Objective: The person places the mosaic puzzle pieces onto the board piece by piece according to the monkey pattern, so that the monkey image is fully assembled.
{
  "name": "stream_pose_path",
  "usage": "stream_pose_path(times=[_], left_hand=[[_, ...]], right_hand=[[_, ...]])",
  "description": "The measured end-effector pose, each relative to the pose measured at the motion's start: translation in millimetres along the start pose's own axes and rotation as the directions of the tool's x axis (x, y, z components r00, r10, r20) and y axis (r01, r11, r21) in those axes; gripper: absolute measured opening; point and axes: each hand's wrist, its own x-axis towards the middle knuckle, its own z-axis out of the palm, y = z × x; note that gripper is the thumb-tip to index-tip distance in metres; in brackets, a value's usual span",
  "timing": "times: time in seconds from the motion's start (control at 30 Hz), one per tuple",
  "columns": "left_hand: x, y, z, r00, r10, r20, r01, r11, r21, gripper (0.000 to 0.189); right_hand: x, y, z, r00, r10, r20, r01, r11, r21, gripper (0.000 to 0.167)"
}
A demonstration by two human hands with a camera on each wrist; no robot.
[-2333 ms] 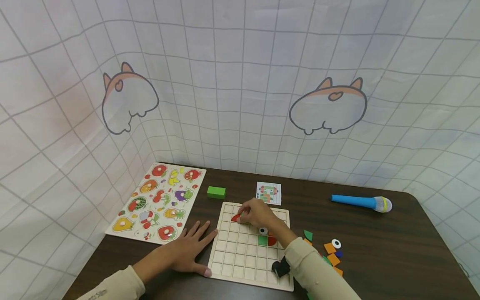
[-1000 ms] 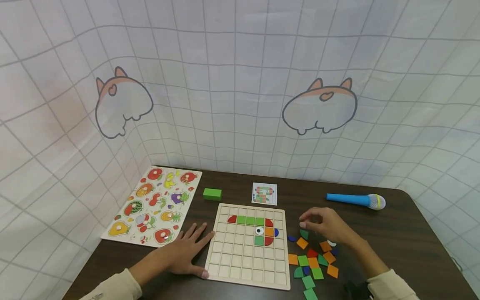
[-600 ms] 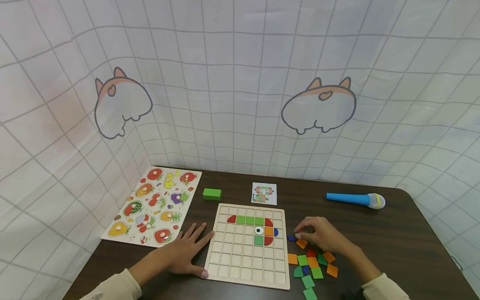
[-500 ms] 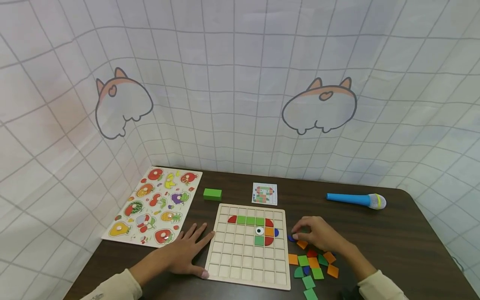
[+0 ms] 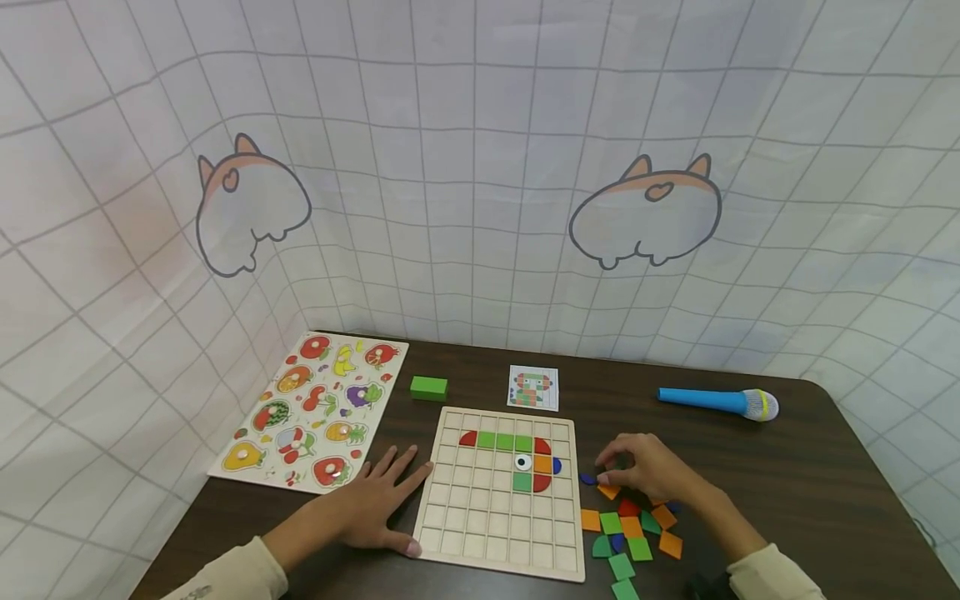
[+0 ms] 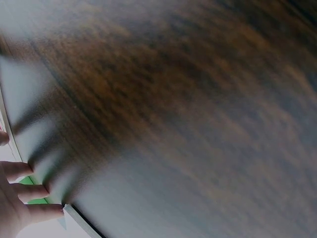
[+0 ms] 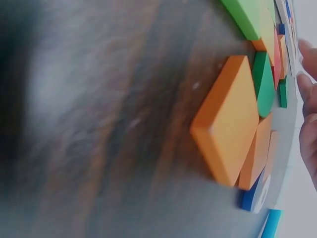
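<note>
One hand (image 5: 651, 468) (the right) curves over tiles (image 5: 632, 527); left hand (image 5: 371, 506) lies splayed.

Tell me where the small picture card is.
In the head view, the picture card lies on the table, just beyond the gridded board and right of the green block.

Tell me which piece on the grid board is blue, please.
The rounded piece right of the orange square; all others placed there are red, green, orange or black-and-white.
</note>
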Motion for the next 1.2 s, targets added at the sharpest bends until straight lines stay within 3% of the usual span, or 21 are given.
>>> stream_pose_path(times=[0.3, 0.6, 0.9, 1.2], left_hand=[[-0.4, 0.4, -0.7, 1.0, 0.004, -0.005, -0.004, 1.0, -0.005, 0.11], [0.1, 0.9, -1.6, 1.0, 0.001, -0.001, -0.001, 1.0, -0.002, 0.109], [-0.3, 1.1, -2.1, 1.0, -0.007, 0.001, 0.007, 1.0, 0.003, 0.109], [-1.3, 0.7, -1.4, 1.0, 0.006, -0.003, -0.006, 1.0, 0.002, 0.109]], right_hand=[[-11.5, 0.2, 0.2, 0.999, 0.016, 0.031, -0.016, 1.0, -0.019, 0.023], [-14.0, 1.6, 4.5, 1.0, 0.008, 0.012, -0.007, 1.0, -0.018, 0.021], [1.2, -5.5, 9.1, 1.0, -0.002, -0.028, 0.001, 0.998, -0.069, 0.017], [14.3, -12.8, 18.5, 0.996, 0.085, -0.028, -0.088, 0.991, -0.103, 0.012]])
